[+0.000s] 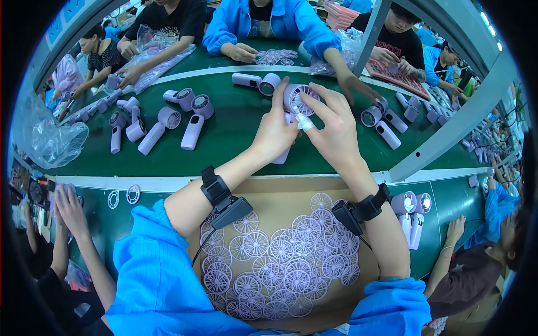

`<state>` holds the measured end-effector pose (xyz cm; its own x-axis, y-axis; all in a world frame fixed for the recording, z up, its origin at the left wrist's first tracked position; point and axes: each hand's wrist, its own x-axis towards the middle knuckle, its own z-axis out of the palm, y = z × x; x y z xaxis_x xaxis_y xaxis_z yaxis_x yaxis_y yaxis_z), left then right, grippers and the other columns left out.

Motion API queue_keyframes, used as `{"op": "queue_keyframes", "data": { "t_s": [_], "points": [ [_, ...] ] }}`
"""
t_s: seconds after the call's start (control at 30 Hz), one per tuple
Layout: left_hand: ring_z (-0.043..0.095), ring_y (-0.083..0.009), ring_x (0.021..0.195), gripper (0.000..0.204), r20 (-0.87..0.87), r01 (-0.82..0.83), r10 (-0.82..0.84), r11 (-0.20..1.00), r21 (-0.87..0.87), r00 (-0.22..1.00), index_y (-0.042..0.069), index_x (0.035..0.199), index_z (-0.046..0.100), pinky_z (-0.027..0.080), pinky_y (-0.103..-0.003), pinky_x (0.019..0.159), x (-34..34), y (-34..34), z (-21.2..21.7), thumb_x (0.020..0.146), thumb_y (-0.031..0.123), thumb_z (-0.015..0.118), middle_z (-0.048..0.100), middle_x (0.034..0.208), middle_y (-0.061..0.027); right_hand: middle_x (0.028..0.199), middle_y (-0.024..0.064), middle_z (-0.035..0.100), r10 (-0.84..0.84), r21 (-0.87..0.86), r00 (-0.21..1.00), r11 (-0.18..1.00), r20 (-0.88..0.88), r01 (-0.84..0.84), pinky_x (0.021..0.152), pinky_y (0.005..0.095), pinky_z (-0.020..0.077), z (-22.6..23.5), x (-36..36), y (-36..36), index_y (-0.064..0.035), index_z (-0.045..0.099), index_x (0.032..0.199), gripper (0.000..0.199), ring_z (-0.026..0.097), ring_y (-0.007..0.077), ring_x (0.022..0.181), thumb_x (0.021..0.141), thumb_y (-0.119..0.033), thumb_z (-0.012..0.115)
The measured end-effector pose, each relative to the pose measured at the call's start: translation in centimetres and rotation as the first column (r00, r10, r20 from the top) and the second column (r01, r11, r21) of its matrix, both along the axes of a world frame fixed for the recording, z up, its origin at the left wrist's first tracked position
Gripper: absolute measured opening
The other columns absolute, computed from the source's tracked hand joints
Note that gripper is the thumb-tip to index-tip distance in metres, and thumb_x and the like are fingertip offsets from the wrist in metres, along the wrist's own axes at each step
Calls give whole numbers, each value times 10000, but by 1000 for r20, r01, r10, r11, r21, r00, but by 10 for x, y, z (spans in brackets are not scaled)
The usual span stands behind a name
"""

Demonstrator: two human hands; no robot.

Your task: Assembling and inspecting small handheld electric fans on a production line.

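A purple handheld fan point(293, 99) is tilted over the green conveyor, its round head facing up. My left hand point(273, 133) is closed round its neck and the side of its head, and the handle shows below. My right hand point(335, 123) is closed on the other side of the head, fingertips on the round grille and a white wrap point(304, 122) round the thumb. Below my forearms, an open cardboard box point(269, 193) holds many loose purple fan grilles point(297, 252). My fingers partly cover the fan head.
More handheld fans point(193, 124) lie on the conveyor point(224, 151) to the left, others point(386, 123) to the right. Across it, a person in blue point(274, 25) reaches to the fans on the right. A grey metal post point(448, 129) stands at the right. Two rings point(133, 194) lie left.
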<state>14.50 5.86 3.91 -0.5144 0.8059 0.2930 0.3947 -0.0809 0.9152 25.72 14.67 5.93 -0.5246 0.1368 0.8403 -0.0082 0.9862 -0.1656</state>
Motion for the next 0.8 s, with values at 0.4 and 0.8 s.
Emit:
{"op": "queue_keyframes", "data": {
  "t_s": [0.4, 0.8],
  "points": [
    [631, -185, 613, 757, 106, 130, -130, 991, 7, 986, 162, 1442, 109, 524, -296, 492, -4, -1, -1, 828, 13, 526, 616, 946, -166, 1162, 143, 588, 26, 30, 1000, 999, 2, -26, 893, 383, 448, -4, 0, 7, -87, 678, 1043, 357, 541, 317, 1054, 689, -40, 695],
    [547, -113, 564, 607, 399, 329, -383, 923, 199, 833, 213, 1447, 200, 458, -235, 464, -5, -4, 16, 927, 229, 512, 572, 825, -72, 1051, 45, 591, 396, -868, 873, 281, -284, -409, 727, 261, 454, -7, -6, 12, -71, 505, 1256, 382, 549, 113, 851, 902, -193, 579]
  ]
}}
